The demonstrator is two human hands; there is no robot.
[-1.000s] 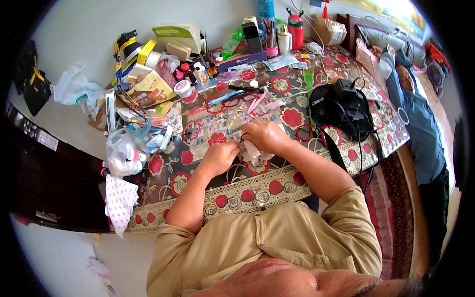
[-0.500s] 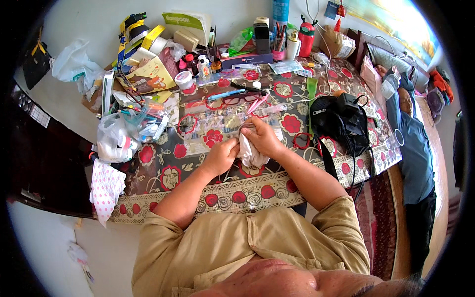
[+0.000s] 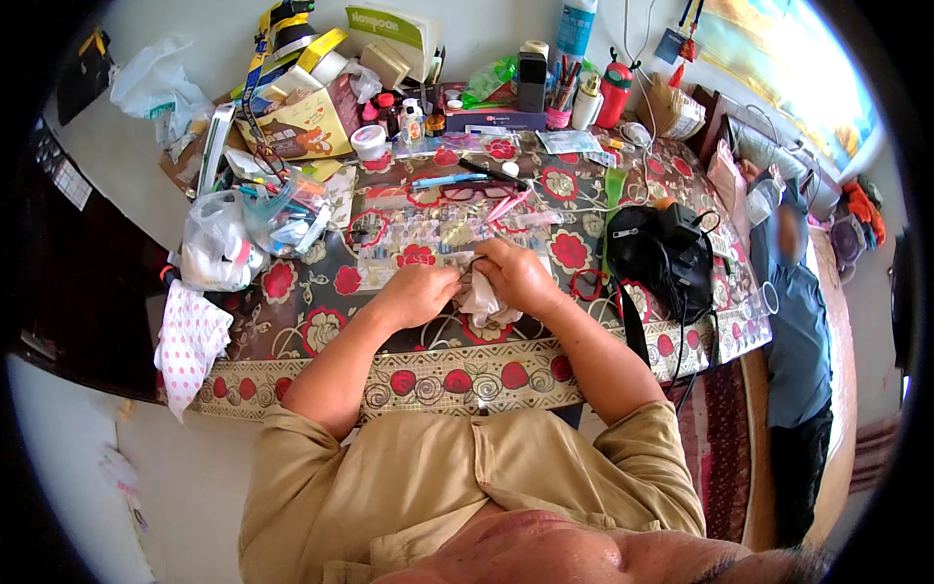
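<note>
Above the front part of the table, my two hands work close together. My right hand [image 3: 525, 279] is closed on a crumpled white cloth [image 3: 484, 302], which hangs below its fingers. My left hand [image 3: 418, 294] has its fingers pinched together right beside the cloth. Between the fingertips of both hands a thin dark piece shows; its kind is too small and covered to tell. Beyond my hands lies a clear plastic sheet [image 3: 389, 255] with small printed patterns. Red-framed glasses [image 3: 475, 193], a blue pen [image 3: 448, 180] and a pink pen-like item [image 3: 508, 204] rest farther back.
A black bag [image 3: 647, 255] with cords lies to the right, near a clear cup [image 3: 761, 300]. Plastic bags [image 3: 222, 243] and a spotted cloth [image 3: 193, 331] are at the left edge. Bottles, boxes and a red flask [image 3: 614, 94] line the back. Another person [image 3: 800, 302] is at the right.
The view has shifted slightly. My hands remain together at the white cloth; my left hand has turned a little, and the dark loop seen above my right fingers is now mostly hidden.
</note>
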